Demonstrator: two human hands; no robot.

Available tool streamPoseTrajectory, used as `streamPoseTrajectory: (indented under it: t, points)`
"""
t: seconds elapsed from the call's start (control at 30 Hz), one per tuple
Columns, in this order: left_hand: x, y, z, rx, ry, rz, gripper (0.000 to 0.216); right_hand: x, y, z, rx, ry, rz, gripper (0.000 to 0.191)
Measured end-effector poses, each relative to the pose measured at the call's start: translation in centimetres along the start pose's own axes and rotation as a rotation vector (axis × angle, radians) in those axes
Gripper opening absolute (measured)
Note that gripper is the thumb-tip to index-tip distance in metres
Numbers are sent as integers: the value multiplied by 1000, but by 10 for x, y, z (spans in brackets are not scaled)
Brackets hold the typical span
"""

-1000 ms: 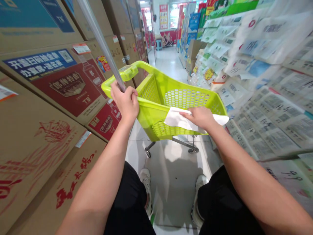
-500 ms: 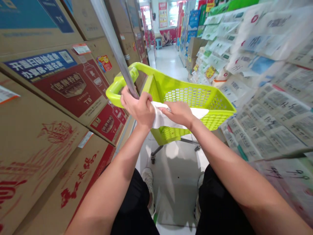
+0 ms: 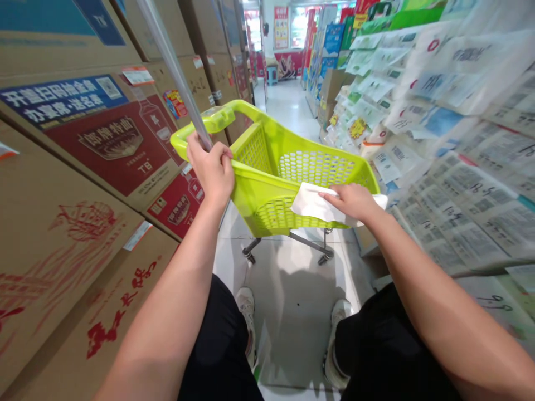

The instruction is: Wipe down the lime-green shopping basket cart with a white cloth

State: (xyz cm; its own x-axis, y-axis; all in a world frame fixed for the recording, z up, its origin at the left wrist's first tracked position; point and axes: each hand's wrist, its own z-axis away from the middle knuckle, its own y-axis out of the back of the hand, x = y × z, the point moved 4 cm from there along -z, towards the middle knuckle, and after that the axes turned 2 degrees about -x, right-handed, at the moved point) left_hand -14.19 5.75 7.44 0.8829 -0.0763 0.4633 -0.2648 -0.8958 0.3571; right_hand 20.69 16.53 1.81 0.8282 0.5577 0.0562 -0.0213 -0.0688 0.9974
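Note:
A lime-green plastic shopping cart (image 3: pixel 267 184) stands on wheels in front of me in a shop aisle. My left hand (image 3: pixel 211 170) is closed round the base of a grey metal pole (image 3: pixel 171 61) at the cart's near left corner. My right hand (image 3: pixel 353 201) presses a white cloth (image 3: pixel 311 203) flat against the cart's near rim, right of the middle. Its fingers lie over the cloth. The cart's basket looks empty inside.
Stacked cardboard boxes (image 3: pixel 83 167) with red and blue print wall the left side. Shelves of plastic-wrapped packs (image 3: pixel 451 139) line the right. The white tiled floor (image 3: pixel 288 106) runs ahead to more displays. My shoes (image 3: pixel 246 312) and black shorts show below.
My right hand slid the cloth along the rim from the right to beside my left hand, then back to the right. The left hand kept its hold on the pole.

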Motion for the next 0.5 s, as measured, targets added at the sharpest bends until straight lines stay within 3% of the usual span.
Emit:
streamPoseTrajectory:
  t: [0.13, 0.37, 0.5]
  points:
    - [18, -1, 13, 62, -22, -57, 17, -10, 0, -3, 22, 23, 18, 68]
    - [81, 2, 54, 22, 32, -1, 19, -116, 35, -21, 196, 172, -118, 63]
    - [98, 5, 62, 3, 37, -6, 16, -122, 39, -21, 202, 195, -129, 61]
